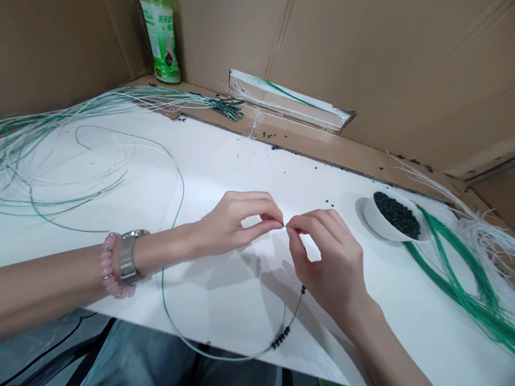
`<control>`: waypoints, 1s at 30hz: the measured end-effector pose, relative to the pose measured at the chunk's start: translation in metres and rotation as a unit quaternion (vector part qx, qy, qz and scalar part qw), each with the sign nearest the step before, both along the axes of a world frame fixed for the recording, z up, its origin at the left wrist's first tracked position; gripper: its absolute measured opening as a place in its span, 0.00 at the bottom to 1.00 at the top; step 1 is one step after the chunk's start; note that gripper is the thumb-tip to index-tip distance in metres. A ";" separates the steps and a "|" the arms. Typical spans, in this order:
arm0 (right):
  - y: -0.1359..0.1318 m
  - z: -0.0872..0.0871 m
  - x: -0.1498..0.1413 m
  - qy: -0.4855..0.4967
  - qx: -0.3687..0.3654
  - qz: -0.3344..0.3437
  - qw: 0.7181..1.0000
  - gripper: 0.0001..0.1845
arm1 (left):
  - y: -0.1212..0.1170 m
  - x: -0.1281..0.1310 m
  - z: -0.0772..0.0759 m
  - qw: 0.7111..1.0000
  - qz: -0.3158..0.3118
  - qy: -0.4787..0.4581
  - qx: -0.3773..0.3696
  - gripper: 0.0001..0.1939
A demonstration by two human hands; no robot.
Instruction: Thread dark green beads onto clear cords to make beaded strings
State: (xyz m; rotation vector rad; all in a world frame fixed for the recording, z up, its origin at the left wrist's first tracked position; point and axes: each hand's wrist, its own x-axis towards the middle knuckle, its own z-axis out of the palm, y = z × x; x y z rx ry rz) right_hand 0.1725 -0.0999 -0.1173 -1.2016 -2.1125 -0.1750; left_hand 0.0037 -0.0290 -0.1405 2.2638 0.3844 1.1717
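Green wire [217,356] lying in a loop on the white tabletop [223,165], with black beads [281,337] threaded near one end; its other end is pinched between both hands. Left hand [235,227]: fingertips [277,224] closed on the wire end. Right hand [326,261]: fingertips [292,222] closed on it just beside them, both grips almost shut. Right of the wire, a white bowl [380,224] of loose beads [397,215], then a green-and-white wire bundle [473,283]; left of it, a second wire bundle [11,167]; beyond it, a plastic bottle [158,23].
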 end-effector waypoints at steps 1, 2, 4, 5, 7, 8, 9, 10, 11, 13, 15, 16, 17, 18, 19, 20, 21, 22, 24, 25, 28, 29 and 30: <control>0.000 0.000 0.000 -0.002 -0.001 0.002 1.000 0.07 | 0.000 0.000 0.000 1.000 0.000 0.002 0.001 0.05; 0.000 0.000 0.001 -0.004 -0.001 0.004 1.000 0.07 | 0.000 0.000 0.000 1.000 0.001 0.003 0.002 0.05; 0.001 0.000 0.001 -0.005 -0.002 0.013 1.000 0.06 | 0.000 0.000 0.000 1.000 -0.002 0.012 0.003 0.05; 0.001 -0.001 0.002 -0.003 -0.001 0.017 1.000 0.06 | -0.001 0.000 0.000 1.000 -0.003 0.016 0.003 0.05; 0.002 -0.001 0.003 0.011 0.007 0.017 1.000 0.06 | -0.001 0.000 0.000 1.000 -0.001 0.021 0.002 0.06; 0.002 -0.001 0.003 0.023 0.012 0.015 1.000 0.06 | -0.001 0.000 0.000 1.000 0.002 0.021 -0.001 0.06; 0.002 -0.001 0.003 0.038 0.016 0.010 0.999 0.06 | -0.001 0.000 0.000 1.000 0.005 0.020 -0.004 0.06; 0.003 -0.001 0.003 0.055 0.012 0.004 0.998 0.06 | -0.001 0.000 -0.001 1.000 0.008 0.019 -0.007 0.06; 0.003 -0.001 0.003 0.075 -0.001 -0.003 0.997 0.05 | 0.000 0.000 -0.001 1.000 0.011 0.019 -0.012 0.07; 0.004 -0.001 0.002 0.118 -0.048 -0.015 0.992 0.04 | 0.000 0.000 -0.001 0.999 0.016 0.024 -0.027 0.07; 0.005 -0.002 0.002 0.162 -0.108 -0.018 0.981 0.03 | 0.000 0.000 -0.001 0.998 0.023 0.030 -0.042 0.08; 0.005 -0.002 0.002 0.182 -0.135 -0.015 0.974 0.03 | 0.000 0.000 -0.001 0.998 0.026 0.034 -0.048 0.08; 0.006 -0.003 0.002 0.198 -0.157 -0.014 0.967 0.03 | 0.000 0.000 -0.001 0.998 0.028 0.037 -0.047 0.07; 0.007 -0.004 0.002 0.209 -0.175 -0.015 0.962 0.03 | 0.000 0.001 -0.001 0.998 0.030 0.043 -0.043 0.07; 0.007 -0.006 0.002 0.214 -0.188 -0.018 0.958 0.03 | 0.001 0.001 0.000 0.998 0.033 0.050 -0.034 0.07; 0.008 -0.007 0.002 0.213 -0.196 -0.023 0.957 0.03 | 0.001 0.001 0.000 0.997 0.035 0.059 -0.022 0.07; 0.008 -0.009 0.002 0.208 -0.200 -0.029 0.957 0.03 | 0.002 0.002 0.000 0.997 0.037 0.070 -0.006 0.07; 0.009 -0.010 0.001 0.202 -0.203 -0.034 0.958 0.03 | 0.002 0.002 -0.001 0.996 0.037 0.081 0.013 0.08; 0.010 -0.011 0.000 0.195 -0.205 -0.040 0.958 0.04 | 0.003 0.003 -0.001 0.993 0.032 0.107 0.048 0.09; 0.010 -0.011 0.000 0.194 -0.208 -0.041 0.958 0.04 | 0.004 0.004 -0.001 0.991 0.029 0.116 0.059 0.09; 0.012 -0.006 0.005 0.173 -0.233 -0.056 0.955 0.03 | 0.006 0.004 -0.002 0.991 0.032 0.121 0.044 0.08; 0.013 -0.003 0.008 0.152 -0.253 -0.063 0.953 0.03 | 0.007 0.003 -0.002 0.992 0.039 0.114 0.028 0.07; 0.014 -0.001 0.011 0.126 -0.278 -0.070 0.950 0.03 | 0.008 0.003 -0.002 0.993 0.047 0.105 0.014 0.06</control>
